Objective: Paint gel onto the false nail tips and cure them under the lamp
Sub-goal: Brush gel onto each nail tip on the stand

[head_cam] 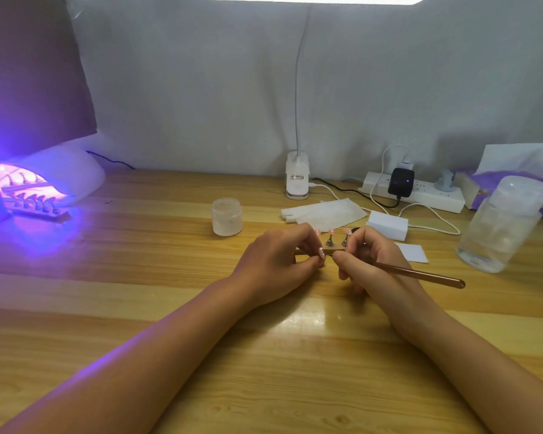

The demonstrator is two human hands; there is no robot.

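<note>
Wood table [170, 277], grey cloth wall [201, 89]. Left hand [276, 264] pinches nail tip [321, 252] mid-table; right hand [367, 261] grips brush [420, 273]. Curing lamp [60, 173] far left, glowing purple over rack of tips [38, 211]. Power strip [420, 192] at back right.

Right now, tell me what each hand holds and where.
Left hand pinches a nail tip, the hold hidden by fingers. Right hand grips the brush near its front end, handle trailing right.

Pink false nail tips [330, 230] on metal pegs, at centre; copper-coloured brush [420, 274] slanted beside them. White curing lamp [54, 177], far left, lit violet over second rack [35, 211].
</note>
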